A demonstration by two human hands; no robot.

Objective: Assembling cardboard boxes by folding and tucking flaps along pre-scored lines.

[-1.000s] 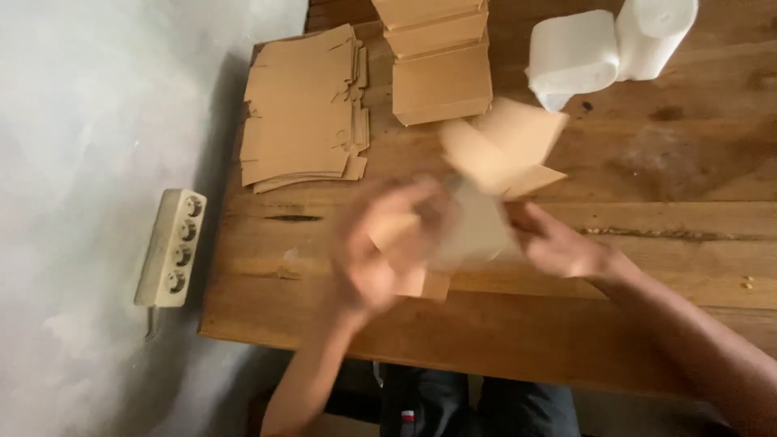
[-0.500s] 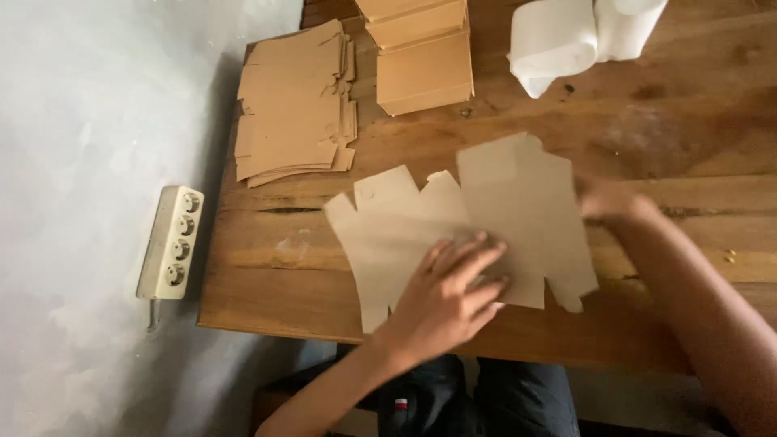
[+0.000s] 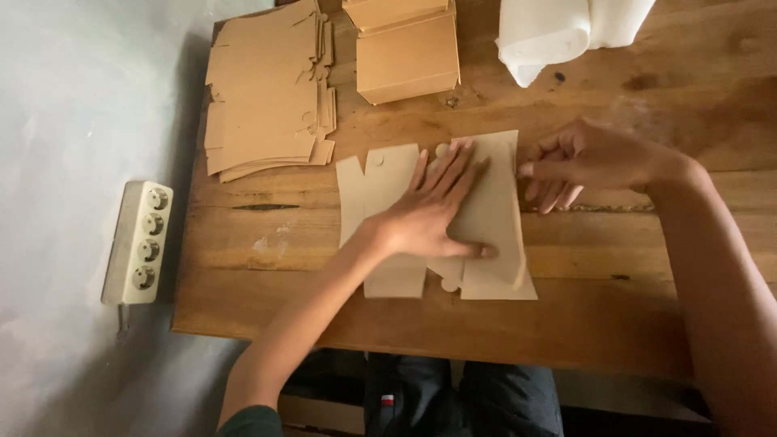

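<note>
A flat brown cardboard box blank [image 3: 494, 206] lies on the wooden table [image 3: 615, 316], partly folded over itself. My left hand [image 3: 429, 214] presses flat on its middle, fingers spread. My right hand [image 3: 583, 162] rests at the blank's right edge, fingertips touching the cardboard, holding nothing.
A stack of flat cardboard blanks [image 3: 263, 93] lies at the table's back left. Folded brown boxes [image 3: 409, 53] stand behind the blank. White plastic-wrapped rolls [image 3: 558, 28] sit at the back right. A white power strip [image 3: 137, 241] lies on the grey floor, left of the table.
The blank was held up and blurred a second ago. It was then laid flat, and has since been folded narrower, with my left hand moving up onto its middle.
</note>
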